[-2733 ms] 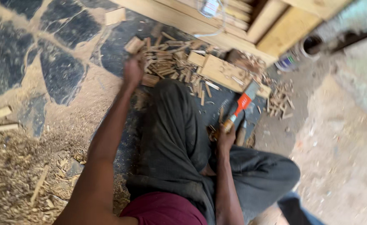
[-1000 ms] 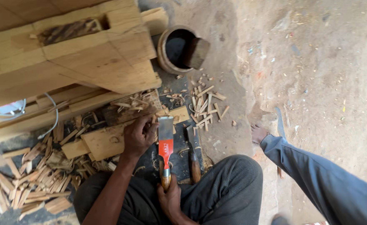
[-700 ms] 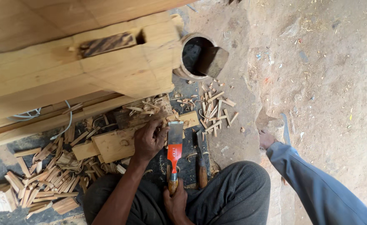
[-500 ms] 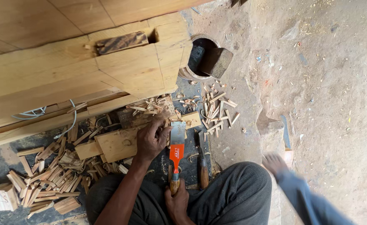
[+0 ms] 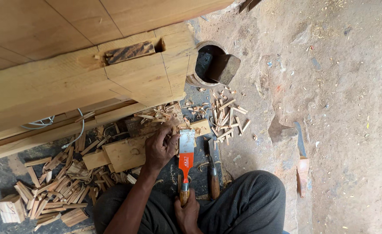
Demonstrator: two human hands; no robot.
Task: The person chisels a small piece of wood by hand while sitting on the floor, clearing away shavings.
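We see the right hand (image 5: 187, 213) with fingers wrapped round the handle of an orange-bladed chisel (image 5: 185, 157) — its edge near the flat wood block (image 5: 123, 154). The left hand (image 5: 159, 148) rests on that block, fingers curled beside the blade — a second chisel (image 5: 213, 175) lies just right.

The bare ground (image 5: 351, 108) carries everything: dark and stained at the left, pale dusty earth at the right. Thin pale wood splinters (image 5: 227, 115) lie scattered near its middle, and a thicker heap of wood offcuts (image 5: 54, 190) covers the lower left. A flat pale wooden board (image 5: 123, 154) rests among them. A narrow wooden-handled chisel (image 5: 212, 171) lies just beside the board's heap. A small adze with a pale wooden handle (image 5: 302, 164) lies well apart, toward the right. A round dark pot (image 5: 204, 63) stands near the top edge.
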